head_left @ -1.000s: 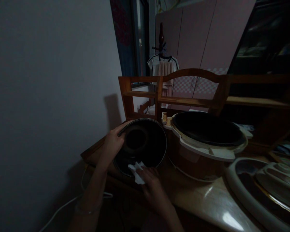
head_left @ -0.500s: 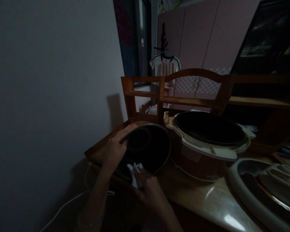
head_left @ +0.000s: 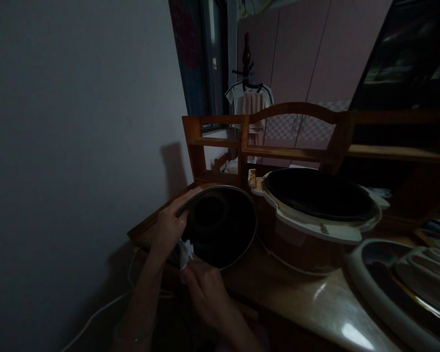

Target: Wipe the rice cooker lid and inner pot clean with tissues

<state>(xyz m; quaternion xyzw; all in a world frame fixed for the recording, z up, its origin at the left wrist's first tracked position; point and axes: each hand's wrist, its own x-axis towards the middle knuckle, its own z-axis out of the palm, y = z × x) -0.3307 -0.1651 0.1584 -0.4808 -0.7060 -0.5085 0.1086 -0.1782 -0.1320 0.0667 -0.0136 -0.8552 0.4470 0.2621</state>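
Wooden desk [head_left: 337, 298] in dim light: a dark pot [head_left: 223, 230] tilts beside a cooker [head_left: 300, 249]. The left hand [head_left: 168, 227] grasps its edge; the right hand [head_left: 205, 288] pinches a tissue [head_left: 186, 252] at the near-left side. Wiping well probably needs a steady hold and even pressure.

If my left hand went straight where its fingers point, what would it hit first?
Your left hand would likely meet the wooden shelf behind the black pot, though depth is hard to judge.
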